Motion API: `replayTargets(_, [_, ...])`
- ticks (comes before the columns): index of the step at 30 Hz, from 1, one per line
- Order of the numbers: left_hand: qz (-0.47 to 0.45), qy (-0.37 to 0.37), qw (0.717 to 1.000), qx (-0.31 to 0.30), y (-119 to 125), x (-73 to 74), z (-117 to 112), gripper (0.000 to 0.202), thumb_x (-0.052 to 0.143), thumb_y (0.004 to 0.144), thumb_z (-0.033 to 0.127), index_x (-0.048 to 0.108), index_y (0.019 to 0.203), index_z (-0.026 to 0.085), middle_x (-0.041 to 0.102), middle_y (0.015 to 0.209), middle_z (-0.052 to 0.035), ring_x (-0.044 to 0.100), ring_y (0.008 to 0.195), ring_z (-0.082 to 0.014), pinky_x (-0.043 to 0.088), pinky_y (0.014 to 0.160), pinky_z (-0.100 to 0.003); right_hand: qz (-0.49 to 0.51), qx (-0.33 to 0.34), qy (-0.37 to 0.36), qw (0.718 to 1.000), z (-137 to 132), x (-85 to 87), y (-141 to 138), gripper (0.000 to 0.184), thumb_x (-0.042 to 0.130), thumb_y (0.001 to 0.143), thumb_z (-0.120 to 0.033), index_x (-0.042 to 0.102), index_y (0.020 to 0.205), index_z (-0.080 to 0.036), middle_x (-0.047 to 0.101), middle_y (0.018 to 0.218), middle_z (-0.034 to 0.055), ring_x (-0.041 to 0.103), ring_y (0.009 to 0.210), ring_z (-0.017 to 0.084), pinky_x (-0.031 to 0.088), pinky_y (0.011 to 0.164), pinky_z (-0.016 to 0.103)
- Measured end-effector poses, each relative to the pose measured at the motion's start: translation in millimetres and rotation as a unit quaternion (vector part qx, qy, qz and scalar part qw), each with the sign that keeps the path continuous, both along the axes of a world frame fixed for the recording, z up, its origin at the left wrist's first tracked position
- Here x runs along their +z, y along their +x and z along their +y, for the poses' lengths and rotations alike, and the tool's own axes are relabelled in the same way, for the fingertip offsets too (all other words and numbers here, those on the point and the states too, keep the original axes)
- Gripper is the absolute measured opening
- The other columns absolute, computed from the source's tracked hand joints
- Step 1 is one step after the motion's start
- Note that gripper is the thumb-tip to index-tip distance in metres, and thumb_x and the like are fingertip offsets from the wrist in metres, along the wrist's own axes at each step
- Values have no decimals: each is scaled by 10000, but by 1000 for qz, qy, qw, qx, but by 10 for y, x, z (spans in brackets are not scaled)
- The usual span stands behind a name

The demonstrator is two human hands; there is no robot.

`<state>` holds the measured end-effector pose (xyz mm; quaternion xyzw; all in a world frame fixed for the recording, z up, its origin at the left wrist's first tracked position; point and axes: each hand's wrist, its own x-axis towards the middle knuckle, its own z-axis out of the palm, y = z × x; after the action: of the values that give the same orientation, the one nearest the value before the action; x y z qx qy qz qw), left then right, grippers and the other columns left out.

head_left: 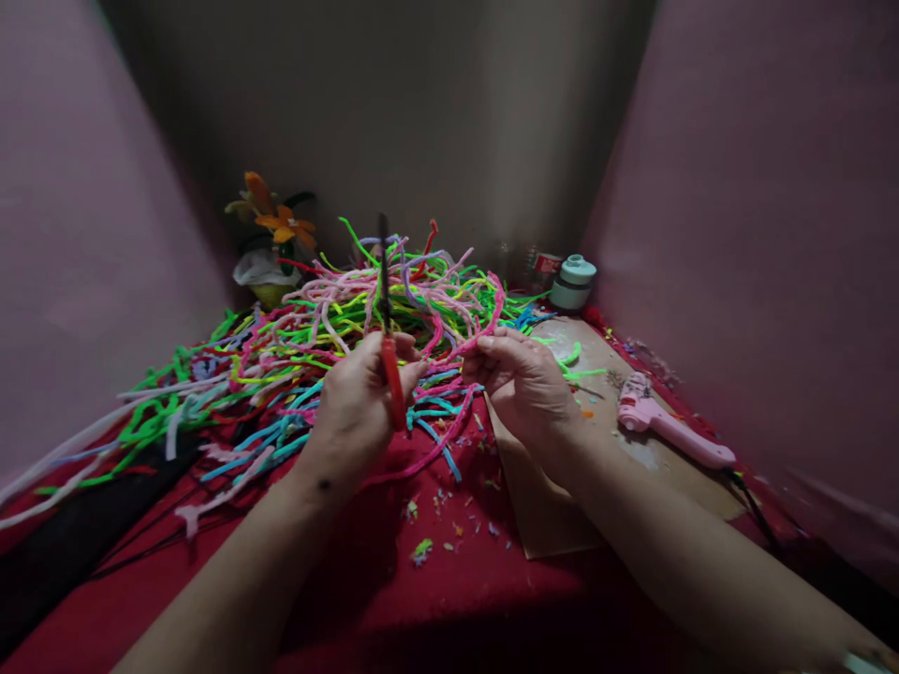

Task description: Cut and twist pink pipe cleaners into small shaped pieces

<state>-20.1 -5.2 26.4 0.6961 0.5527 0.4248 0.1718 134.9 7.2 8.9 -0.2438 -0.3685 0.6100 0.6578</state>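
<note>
Red-handled scissors (394, 384) stand upright in my left hand (361, 398), seen edge-on with the dark blades pointing up. The thumb and fingertips of that hand close at one end of a bright pink pipe cleaner (455, 353). My right hand (523, 374) pinches the same pink pipe cleaner a short way to the right, and a length of it curves up beyond the fingers. Just behind both hands lies a large tangled heap of pipe cleaners (330, 309) in green, pink, yellow, blue, red and lilac. Another pink strand (435, 451) hangs below the hands.
A pink hot glue gun (678, 432) with a black cord rests on a brown board (540, 524) at right. A mint-lidded jar (573, 283) stands behind it. An orange flower (285, 227) in a pot is back left. Fuzzy scraps (421, 552) dot the red cloth (449, 599).
</note>
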Motion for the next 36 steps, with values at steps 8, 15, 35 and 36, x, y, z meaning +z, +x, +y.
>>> replayTargets(8, [-199, -123, 966, -107, 51, 122, -71, 254, 707, 635, 265, 598, 814, 122, 581, 620, 25, 499, 512, -85, 396, 480, -193, -15, 65, -3, 998, -42, -62, -81, 54, 647, 628, -119, 617, 601, -154, 572, 534, -31, 482, 493, 74, 383, 538, 223])
replayTargets(15, [-166, -148, 962, -162, 43, 67, -29, 174, 643, 696, 285, 606, 716, 117, 507, 547, 41, 398, 466, -56, 311, 436, -172, -65, 69, 29, 995, -42, -125, -96, 73, 682, 679, -184, 632, 644, -142, 535, 533, -35, 453, 500, 65, 351, 523, 214])
replayTargets(35, [-154, -176, 956, -177, -21, 66, -5, 167, 613, 750, 277, 589, 704, 118, 439, 518, 66, 337, 446, -29, 248, 418, -159, -53, 37, -11, 998, -17, -87, -88, 142, 689, 671, -258, 633, 645, -130, 637, 611, 16, 564, 504, 96, 462, 505, 231])
replayTargets(36, [-156, -173, 957, -171, -13, 77, -12, 167, 628, 737, 280, 601, 712, 117, 444, 515, 68, 331, 437, -26, 243, 411, -158, -60, 32, -9, 998, -16, -90, -87, 138, 693, 671, -256, 638, 652, -130, 633, 604, 12, 557, 499, 93, 457, 504, 231])
